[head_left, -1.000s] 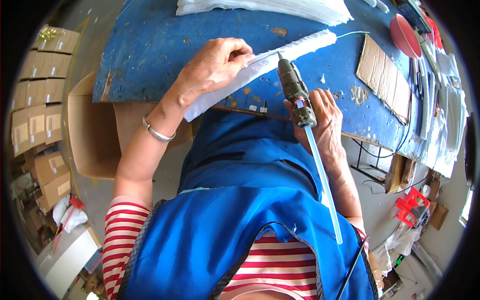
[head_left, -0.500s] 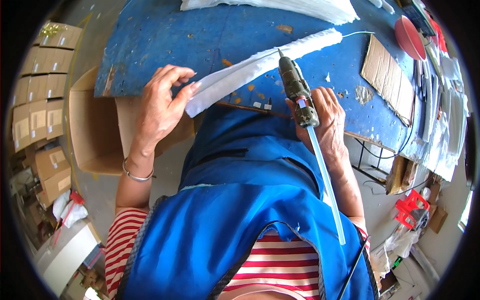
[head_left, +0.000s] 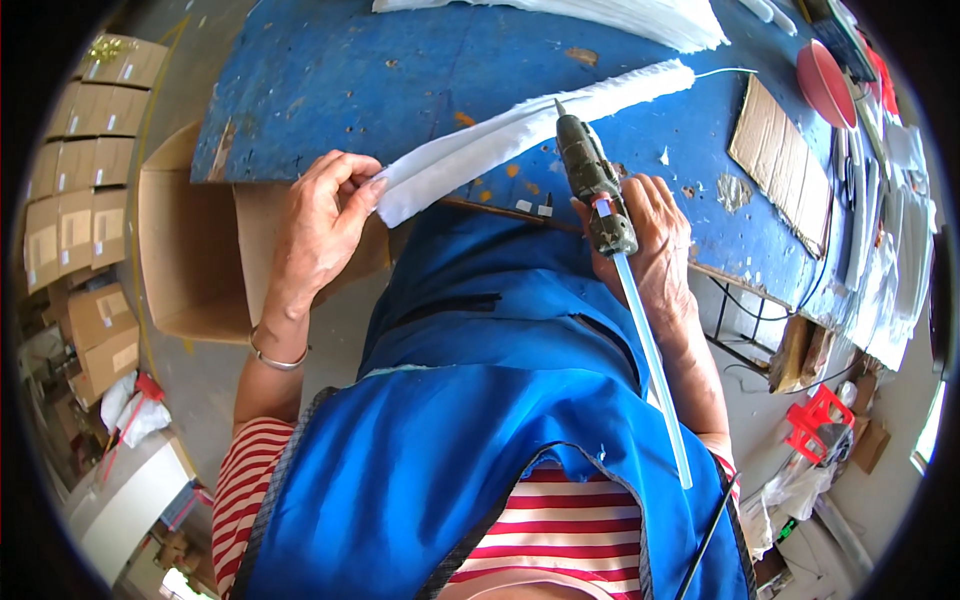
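My left hand (head_left: 322, 215) pinches the near end of a long folded white fabric strip (head_left: 520, 135) that lies slantwise across the blue worktable (head_left: 330, 80). My right hand (head_left: 655, 240) grips a dark glue gun (head_left: 592, 182), nozzle touching or just above the strip's middle. A clear glue stick (head_left: 655, 370) juts back from the gun over my blue apron.
An open cardboard box (head_left: 185, 250) stands below the table's left edge. A stack of white fabric (head_left: 600, 15) lies at the table's far side, cardboard pieces (head_left: 785, 150) and a red disc (head_left: 825, 80) to the right. Stacked cartons (head_left: 75, 170) fill the left floor.
My left hand slid along the strip from its middle to its near end and now pinches that end. The glue gun hand has stayed roughly in place.
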